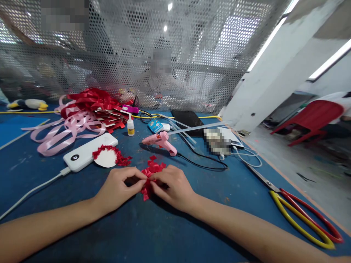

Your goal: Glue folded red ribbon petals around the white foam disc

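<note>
Red ribbon pieces (149, 177) pinched between both my hands, mid-bench toward the near edge. Left hand (120, 188) and right hand (171, 186) each have fingertips closed on the cluster. Looks like folding/assembly of petals. Next likely needs glue: glue gun (161, 141) lies just behind; scissors (298, 212) near the right edge.

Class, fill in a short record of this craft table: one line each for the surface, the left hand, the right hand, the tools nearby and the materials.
surface: blue table
left hand: left hand pinches the red ribbon piece
right hand: right hand pinches the same piece from the other side
tools nearby: pink glue gun behind the hands; scissors to the right; small glue bottle
materials: pink ribbon, red ribbon pile, white disc edged in red
other: white power bank
</note>
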The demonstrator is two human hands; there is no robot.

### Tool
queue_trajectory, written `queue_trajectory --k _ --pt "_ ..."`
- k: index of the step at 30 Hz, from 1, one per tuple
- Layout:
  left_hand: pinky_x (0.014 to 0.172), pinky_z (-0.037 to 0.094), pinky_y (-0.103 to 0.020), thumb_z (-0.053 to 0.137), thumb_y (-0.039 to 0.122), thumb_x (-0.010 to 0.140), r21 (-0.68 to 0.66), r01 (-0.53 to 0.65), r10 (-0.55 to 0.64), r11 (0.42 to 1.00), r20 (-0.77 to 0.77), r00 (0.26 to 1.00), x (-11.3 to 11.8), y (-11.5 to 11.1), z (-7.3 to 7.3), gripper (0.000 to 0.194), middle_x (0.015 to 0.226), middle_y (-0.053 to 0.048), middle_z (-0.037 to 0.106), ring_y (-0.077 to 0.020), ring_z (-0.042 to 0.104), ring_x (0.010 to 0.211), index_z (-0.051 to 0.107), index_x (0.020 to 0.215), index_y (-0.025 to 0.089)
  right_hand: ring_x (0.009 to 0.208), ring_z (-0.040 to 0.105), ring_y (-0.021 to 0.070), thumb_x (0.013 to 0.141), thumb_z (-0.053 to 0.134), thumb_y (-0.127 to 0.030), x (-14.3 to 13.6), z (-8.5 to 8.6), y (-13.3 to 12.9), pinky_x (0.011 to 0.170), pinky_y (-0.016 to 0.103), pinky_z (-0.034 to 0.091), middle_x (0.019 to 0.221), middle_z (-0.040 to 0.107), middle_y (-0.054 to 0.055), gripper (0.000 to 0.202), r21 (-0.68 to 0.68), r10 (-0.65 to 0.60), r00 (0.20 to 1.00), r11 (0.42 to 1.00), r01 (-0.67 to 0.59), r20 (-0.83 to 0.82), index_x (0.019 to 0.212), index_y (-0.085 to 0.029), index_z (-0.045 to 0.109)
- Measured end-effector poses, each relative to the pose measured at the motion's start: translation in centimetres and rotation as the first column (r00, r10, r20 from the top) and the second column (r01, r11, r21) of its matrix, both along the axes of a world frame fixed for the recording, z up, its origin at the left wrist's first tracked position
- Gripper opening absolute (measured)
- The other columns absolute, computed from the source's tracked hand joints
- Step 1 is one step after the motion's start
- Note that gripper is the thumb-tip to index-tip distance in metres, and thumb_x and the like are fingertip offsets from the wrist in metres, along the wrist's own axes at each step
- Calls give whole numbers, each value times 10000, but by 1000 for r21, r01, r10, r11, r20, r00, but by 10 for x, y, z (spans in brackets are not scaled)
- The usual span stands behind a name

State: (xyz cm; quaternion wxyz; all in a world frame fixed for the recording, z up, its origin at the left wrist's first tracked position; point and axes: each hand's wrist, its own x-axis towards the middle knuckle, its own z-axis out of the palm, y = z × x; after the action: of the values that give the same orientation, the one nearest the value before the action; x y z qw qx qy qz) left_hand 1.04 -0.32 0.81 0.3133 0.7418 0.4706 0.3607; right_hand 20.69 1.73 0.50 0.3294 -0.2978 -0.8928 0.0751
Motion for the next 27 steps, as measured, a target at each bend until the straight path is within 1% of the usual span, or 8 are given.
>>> queue_trajectory --k 2,4,7,11,21,27 --pt "632 494 -193 557 263 815 -15 7 -6 1000 21 1000 0 0 0 132 751 -4 710 -133 647 664 668 814 192 554 556 108 841 513 -214 0 1 -1 626 247 371 639 662 0 121 -10 1 1000 1000 -1 -13 840 -182 630" --pt "676 505 -198 547 253 819 -7 19 -19 1000 38 999 0 -1 0 120 795 -4 705 -136 657 710 643 863 195 542 553 103 837 515 -204 0 2 -1 628 245 380 639 663 -4 121 -20 5 999 1000 -5 -44 851 -181 633" --pt "743 509 -210 550 231 811 47 39 -40 998 18 999 -1 -1 -2 138 865 -2 703 -137 662 768 620 927 209 534 556 100 837 512 -200 0 3 -2 634 242 392 631 663 -11 124 -35 2 997 999 -5 -73 851 -185 634" --pt "770 511 -220 562 238 804 110 40 -38 993 -22 999 -2 0 -5 159 893 1 709 -141 666 782 618 951 222 543 569 103 842 505 -208 -1 4 -3 643 245 399 642 669 -7 126 -46 -3 998 999 0 -63 849 -189 630" --pt "773 512 -219 583 249 807 157 4 1 988 -33 999 -4 0 -7 153 872 -6 717 -144 682 798 604 955 214 551 560 104 836 511 -205 0 3 -2 636 246 382 641 656 -7 106 -41 9 999 999 -10 -34 833 -186 616" --pt "761 523 -230 583 267 806 218 0 17 976 -75 997 -4 0 -8 162 867 -9 726 -149 691 778 610 957 215 558 554 105 847 501 -215 0 3 -3 627 247 370 635 645 -8 112 -31 16 1000 999 -17 -12 826 -186 607"
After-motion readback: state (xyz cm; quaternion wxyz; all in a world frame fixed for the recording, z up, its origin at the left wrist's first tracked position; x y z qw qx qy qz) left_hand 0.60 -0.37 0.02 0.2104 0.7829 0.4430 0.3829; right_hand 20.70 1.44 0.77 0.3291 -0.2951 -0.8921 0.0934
